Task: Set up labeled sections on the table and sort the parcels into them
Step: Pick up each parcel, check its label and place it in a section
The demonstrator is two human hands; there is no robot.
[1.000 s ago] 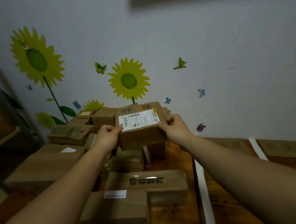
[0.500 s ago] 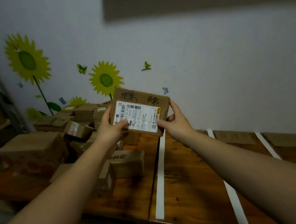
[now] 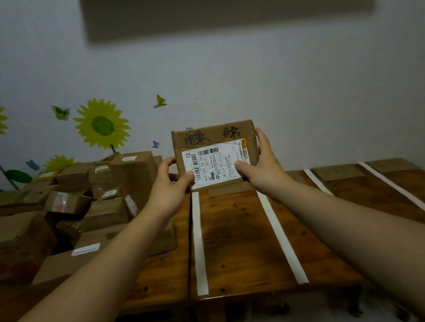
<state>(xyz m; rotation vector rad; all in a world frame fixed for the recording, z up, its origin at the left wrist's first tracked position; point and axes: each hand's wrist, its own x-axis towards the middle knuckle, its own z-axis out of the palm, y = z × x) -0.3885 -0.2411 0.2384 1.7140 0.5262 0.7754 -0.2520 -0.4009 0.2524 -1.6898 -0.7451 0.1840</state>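
Observation:
A small brown parcel (image 3: 213, 137) with a white shipping label and black handwriting is held up in the air, its labelled face tilted toward me. My left hand (image 3: 168, 185) grips its left lower edge, and my right hand (image 3: 260, 165) grips its right side. It hangs above the far end of the wooden table (image 3: 235, 239), over the lane between two white tape strips (image 3: 198, 241). A cardboard label card (image 3: 228, 189) lies at the head of that lane, partly hidden by the parcel.
A heap of brown parcels (image 3: 84, 200) covers the table's left part. More white tape strips (image 3: 318, 182) and cardboard label cards (image 3: 338, 172) mark lanes to the right. The wall stands just behind the table.
The parcel has been carried from above the pile rightward to over the first taped lane, and its label has turned level and faces me more squarely. Both hands have stayed on it.

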